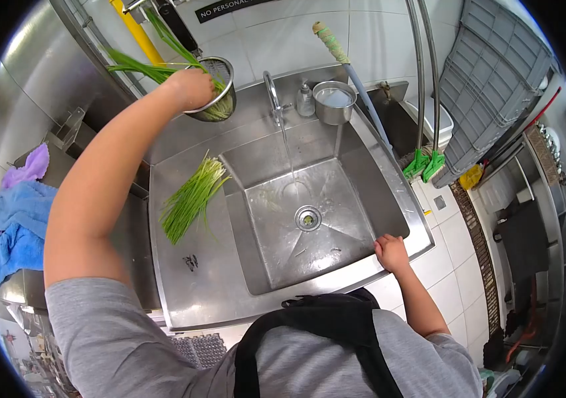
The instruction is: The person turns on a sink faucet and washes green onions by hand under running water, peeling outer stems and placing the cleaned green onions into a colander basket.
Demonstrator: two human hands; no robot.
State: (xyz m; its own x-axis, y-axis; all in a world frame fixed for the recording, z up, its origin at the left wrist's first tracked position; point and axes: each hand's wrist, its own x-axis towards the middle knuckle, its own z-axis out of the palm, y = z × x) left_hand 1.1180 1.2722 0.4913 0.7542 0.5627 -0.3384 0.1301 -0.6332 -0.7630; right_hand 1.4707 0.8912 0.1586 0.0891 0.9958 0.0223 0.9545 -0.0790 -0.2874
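Greens [144,68] are in the eleven-o'clock strainer [231,78], left hand [190,89]'s grip hidden — another bunch [193,198] remains out at nine, right hand [391,253] clasping the sink rim [336,278].

Steel sink [193,295], drainboard [170,265] at left bearing loose greens [193,199], pale ends towards the back, dark scraps [191,263] nearer the front, water running into the basin [276,259], small bits on its floor, bottle [305,103] beside metal pot [335,114] on the back ledge.
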